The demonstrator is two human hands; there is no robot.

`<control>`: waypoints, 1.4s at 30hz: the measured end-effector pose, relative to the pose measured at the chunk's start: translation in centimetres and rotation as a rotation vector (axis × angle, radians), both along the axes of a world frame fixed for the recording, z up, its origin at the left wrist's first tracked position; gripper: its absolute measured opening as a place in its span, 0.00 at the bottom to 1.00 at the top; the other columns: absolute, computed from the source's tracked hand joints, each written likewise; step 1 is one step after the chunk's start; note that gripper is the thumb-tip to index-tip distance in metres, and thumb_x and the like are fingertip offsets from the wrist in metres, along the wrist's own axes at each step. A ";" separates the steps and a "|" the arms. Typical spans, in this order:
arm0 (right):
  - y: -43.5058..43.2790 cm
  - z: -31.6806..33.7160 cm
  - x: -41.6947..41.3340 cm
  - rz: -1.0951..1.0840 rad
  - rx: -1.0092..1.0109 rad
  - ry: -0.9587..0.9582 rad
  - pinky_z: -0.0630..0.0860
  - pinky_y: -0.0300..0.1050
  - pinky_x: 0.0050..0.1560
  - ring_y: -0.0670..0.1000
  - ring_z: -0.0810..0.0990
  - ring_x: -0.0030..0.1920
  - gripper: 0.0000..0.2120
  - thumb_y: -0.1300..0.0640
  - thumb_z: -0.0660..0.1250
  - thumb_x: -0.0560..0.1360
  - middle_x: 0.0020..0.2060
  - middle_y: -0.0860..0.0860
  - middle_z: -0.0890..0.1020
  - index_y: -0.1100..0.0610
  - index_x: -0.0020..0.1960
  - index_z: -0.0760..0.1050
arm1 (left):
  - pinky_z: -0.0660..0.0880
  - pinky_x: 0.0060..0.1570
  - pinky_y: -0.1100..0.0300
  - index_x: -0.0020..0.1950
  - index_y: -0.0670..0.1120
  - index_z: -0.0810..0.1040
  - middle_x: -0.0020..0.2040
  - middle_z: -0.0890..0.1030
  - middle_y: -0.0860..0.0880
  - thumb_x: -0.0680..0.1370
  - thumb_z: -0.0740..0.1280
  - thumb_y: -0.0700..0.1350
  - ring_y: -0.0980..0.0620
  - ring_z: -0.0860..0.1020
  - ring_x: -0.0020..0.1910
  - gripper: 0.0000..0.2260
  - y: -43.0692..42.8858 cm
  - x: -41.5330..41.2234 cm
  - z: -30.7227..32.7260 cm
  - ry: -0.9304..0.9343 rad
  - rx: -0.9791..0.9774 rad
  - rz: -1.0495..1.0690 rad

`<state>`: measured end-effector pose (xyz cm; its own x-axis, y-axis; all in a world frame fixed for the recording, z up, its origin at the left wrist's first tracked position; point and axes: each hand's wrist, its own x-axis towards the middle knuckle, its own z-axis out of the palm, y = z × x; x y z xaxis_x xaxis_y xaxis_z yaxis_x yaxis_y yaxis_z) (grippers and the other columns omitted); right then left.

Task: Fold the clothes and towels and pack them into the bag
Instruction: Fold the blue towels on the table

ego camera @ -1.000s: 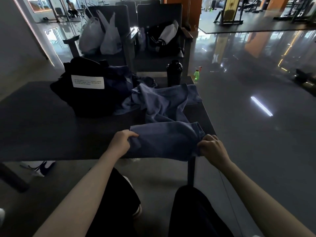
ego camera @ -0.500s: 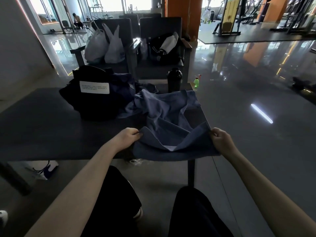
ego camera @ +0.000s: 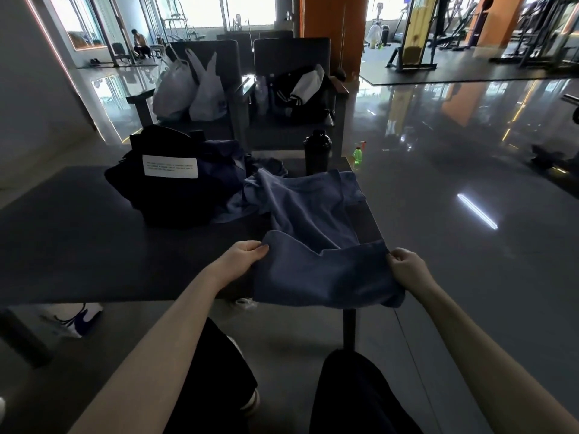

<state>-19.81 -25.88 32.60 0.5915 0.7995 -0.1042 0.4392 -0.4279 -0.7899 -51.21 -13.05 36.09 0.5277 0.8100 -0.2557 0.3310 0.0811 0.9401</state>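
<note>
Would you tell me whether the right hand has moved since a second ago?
Yes. The right hand, holding the blue cloth, has shifted rightward, farther from the table leg.

Gym: black steel weight machines [ego camera: 542,29] on dark rubber floor mats [ego camera: 470,72] at back, black plastic shaker bottle [ego camera: 317,153] on dark worktop [ego camera: 78,230].

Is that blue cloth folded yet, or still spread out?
Partly folded. The left hand and right hand pinch a doubled-over near flap; the rest of the blue cloth lies loosely spread on the table.
</note>
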 end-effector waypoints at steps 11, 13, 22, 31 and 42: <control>7.2 -1.3 -0.2 -0.128 0.246 0.063 0.68 0.38 0.35 0.48 0.74 0.38 0.09 0.60 0.59 0.79 0.36 0.49 0.78 0.58 0.44 0.75 | 0.63 0.32 0.58 0.35 0.44 0.68 0.33 0.72 0.48 0.82 0.58 0.44 0.51 0.70 0.34 0.15 7.0 4.9 -1.6 0.252 0.358 0.349; 8.8 -1.7 0.3 -0.173 0.283 0.078 0.67 0.41 0.39 0.49 0.75 0.41 0.08 0.60 0.59 0.80 0.39 0.50 0.79 0.57 0.48 0.77 | 0.63 0.32 0.58 0.36 0.43 0.68 0.34 0.73 0.48 0.82 0.58 0.44 0.51 0.70 0.35 0.14 8.4 5.5 -2.2 0.258 0.368 0.386; 13.1 -4.0 1.6 -0.070 0.034 -0.305 0.67 0.45 0.38 0.61 0.80 0.46 0.10 0.58 0.62 0.78 0.44 0.57 0.83 0.57 0.50 0.82 | 0.65 0.32 0.59 0.39 0.44 0.70 0.37 0.75 0.46 0.82 0.57 0.48 0.49 0.73 0.36 0.14 11.4 6.3 -6.4 0.438 0.263 0.384; 11.5 -3.9 -1.7 0.025 -0.241 -0.521 0.70 0.53 0.55 0.60 0.72 0.59 0.22 0.56 0.59 0.76 0.59 0.58 0.74 0.57 0.70 0.66 | 0.70 0.32 0.62 0.37 0.46 0.69 0.37 0.72 0.49 0.76 0.67 0.43 0.53 0.72 0.36 0.10 9.6 7.9 -5.6 0.608 0.206 0.124; 9.3 -2.5 -2.5 -0.030 -0.342 -0.149 0.70 0.48 0.44 0.59 0.76 0.51 0.16 0.56 0.64 0.74 0.55 0.58 0.76 0.61 0.59 0.67 | 0.69 0.42 0.58 0.65 0.37 0.68 0.58 0.75 0.40 0.77 0.60 0.42 0.47 0.74 0.48 0.17 8.8 8.3 -4.1 0.462 0.091 0.228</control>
<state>-22.30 -16.61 30.13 0.6431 0.7154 -0.2731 0.5216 -0.6703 -0.5278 -42.91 -4.26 31.97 0.1844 0.9209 -0.3433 0.6964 0.1240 0.7068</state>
